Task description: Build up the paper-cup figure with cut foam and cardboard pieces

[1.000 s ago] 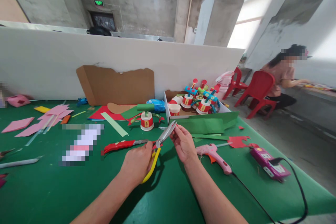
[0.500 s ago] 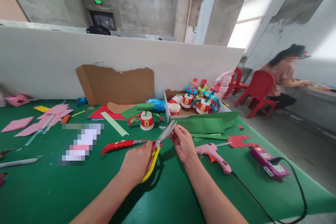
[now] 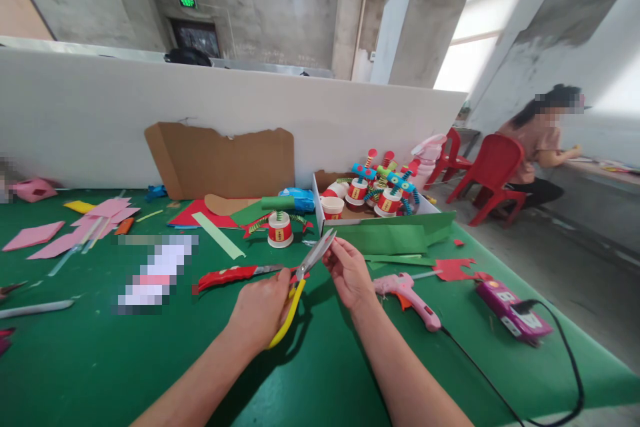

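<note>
My left hand [image 3: 265,307] is wrapped round the yellow handles of a pair of scissors [image 3: 315,253], whose blades point up and away to the right. Close by the blade tips, my right hand [image 3: 349,271] is closed in a pinch; what sits between its fingers is too small and hidden to make out. Behind the left hand lies a red-handled knife [image 3: 230,277]. Just beyond the blades stands a red and white paper cup figure [image 3: 280,230] with folded green paper arms and a green roll on top.
A white box [image 3: 360,219] holds several cup figures. Right of my hands lie a pink glue gun [image 3: 410,297] with a black cord, red paper scraps [image 3: 454,269] and a purple power box [image 3: 513,310]. Pink paper [image 3: 107,213] lies left. A person sits at the far right.
My hands and the scissors stay almost still. At the far right, the seated person's arm has shifted slightly.
</note>
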`<state>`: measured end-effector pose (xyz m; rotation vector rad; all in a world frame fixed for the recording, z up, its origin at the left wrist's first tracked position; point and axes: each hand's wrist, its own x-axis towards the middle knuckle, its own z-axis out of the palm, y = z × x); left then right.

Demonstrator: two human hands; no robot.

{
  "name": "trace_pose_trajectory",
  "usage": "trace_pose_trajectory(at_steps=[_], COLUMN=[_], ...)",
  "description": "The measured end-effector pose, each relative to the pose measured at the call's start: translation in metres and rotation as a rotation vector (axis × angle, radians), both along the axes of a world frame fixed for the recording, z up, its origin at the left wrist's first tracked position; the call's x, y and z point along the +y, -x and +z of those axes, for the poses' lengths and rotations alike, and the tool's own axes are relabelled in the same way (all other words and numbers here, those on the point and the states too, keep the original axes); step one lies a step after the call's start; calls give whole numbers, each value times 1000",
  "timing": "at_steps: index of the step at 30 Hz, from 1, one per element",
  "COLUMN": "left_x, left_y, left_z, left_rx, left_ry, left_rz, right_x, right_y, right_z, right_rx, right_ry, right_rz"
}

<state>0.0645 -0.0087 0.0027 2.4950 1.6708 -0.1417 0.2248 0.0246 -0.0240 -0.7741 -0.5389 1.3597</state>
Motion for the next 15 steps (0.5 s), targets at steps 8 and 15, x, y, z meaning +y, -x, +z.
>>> trace_pose_trajectory(at_steps=[8, 15], left_x=[0, 0], left_y=[0, 0], left_z=[-1, -1], left_rx=[-5, 1], left_ry=[-3, -7], left_rz=[4, 4], right_x=[0, 0], right_y=[0, 0], right_z=[1, 1], right_rx=[5, 8], right_ry=[8, 10], right_rz=[1, -1])
